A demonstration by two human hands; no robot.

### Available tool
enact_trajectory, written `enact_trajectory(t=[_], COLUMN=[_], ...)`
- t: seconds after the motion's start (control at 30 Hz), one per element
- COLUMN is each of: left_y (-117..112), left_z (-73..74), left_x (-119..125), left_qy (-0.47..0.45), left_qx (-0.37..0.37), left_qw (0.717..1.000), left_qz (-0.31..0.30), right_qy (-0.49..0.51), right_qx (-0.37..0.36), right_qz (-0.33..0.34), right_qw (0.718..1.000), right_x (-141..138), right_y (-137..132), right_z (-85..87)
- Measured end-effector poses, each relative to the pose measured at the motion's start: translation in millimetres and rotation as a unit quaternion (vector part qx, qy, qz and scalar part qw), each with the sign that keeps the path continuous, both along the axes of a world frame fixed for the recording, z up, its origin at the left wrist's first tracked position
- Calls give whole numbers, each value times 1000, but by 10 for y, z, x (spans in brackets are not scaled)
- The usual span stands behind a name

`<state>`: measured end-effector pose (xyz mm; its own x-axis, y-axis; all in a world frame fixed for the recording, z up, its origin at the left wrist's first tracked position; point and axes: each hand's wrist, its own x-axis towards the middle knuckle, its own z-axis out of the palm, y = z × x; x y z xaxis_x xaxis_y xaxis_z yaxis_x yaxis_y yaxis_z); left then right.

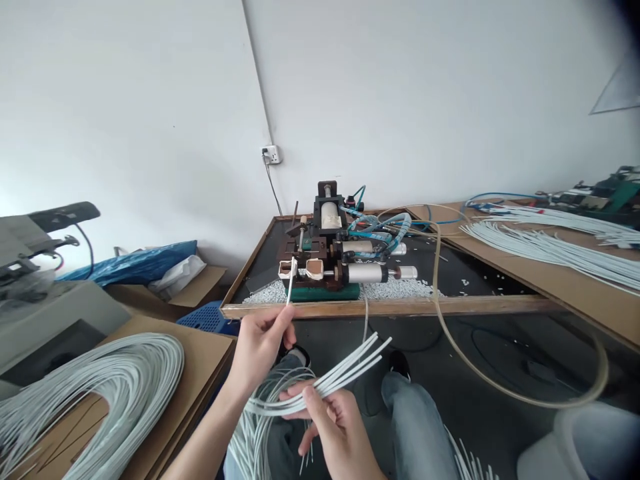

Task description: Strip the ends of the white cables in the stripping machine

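Observation:
My left hand is closed in a pinch on a single white cable. The cable points up, and its far end lies at the left jaw of a pneumatic machine on the bench. Lower down, my right hand grips a fanned bundle of white cables between thumb and fingers, their loose ends pointing up and right. The rest of that bundle curves left and hangs over my lap. Below the machine's jaws lie many small white bits.
A large coil of white cables rests on cardboard at left, beside a grey machine. More cables lie on cardboard at right. A clear hose loops down in front of the bench's wooden edge. A pale bin stands lower right.

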<state>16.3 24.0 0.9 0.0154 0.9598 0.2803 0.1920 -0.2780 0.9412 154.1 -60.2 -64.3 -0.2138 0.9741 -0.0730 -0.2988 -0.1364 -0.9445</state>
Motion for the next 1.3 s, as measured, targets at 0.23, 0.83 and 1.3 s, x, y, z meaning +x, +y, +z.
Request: enact_trajectory(t=[0.23,0.83,1.3], left_y=[379,639,392], left_z=[-84,-223,-258], left_x=[57,123,15], left_qy=[18,-40,74], left_qx=[-24,-58,46], left_qw=[1000,997,990], left_qz=[-5,30,108], right_qy=[0,-9,23], right_qx=[-9,-20,-57], right_qz=[5,2,42], right_qw=[1000,1000,997], right_x=[7,12,59], right_y=[-39,-53,-19], right_z=[24,-13,47])
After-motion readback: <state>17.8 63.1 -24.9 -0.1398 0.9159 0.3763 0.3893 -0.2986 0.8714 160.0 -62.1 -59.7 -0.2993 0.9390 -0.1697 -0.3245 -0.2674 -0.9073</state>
